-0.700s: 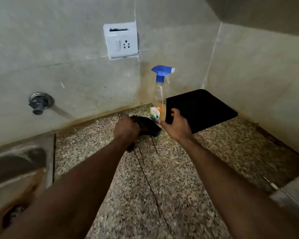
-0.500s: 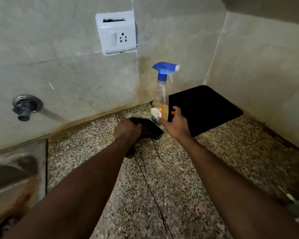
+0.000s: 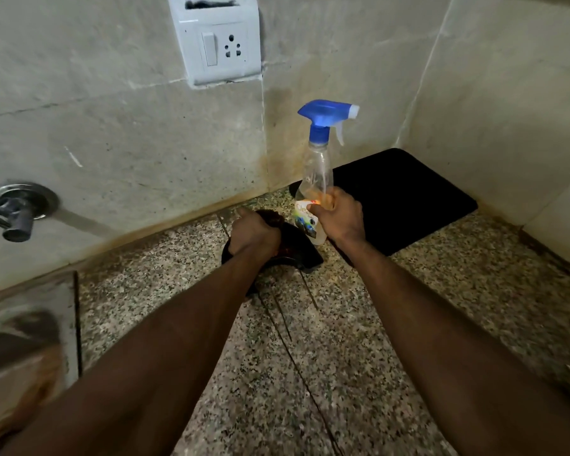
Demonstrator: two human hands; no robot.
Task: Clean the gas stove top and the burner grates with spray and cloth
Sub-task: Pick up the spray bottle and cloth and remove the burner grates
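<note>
The right hand (image 3: pixel 341 216), which earlier only touched the bottle (image 3: pixel 313 192) with open fingers, has now closed around its lower body. The left hand (image 3: pixel 254 233) has bunched the dark cloth (image 3: pixel 297 248) tighter. The view has swung down and nearer to the worktop's back corner.

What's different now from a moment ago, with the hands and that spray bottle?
The right hand, earlier just touching the spray bottle, now wraps around its lower body. The left hand stays clutching the dark cloth on the granite counter; the bottle stays upright.
</note>
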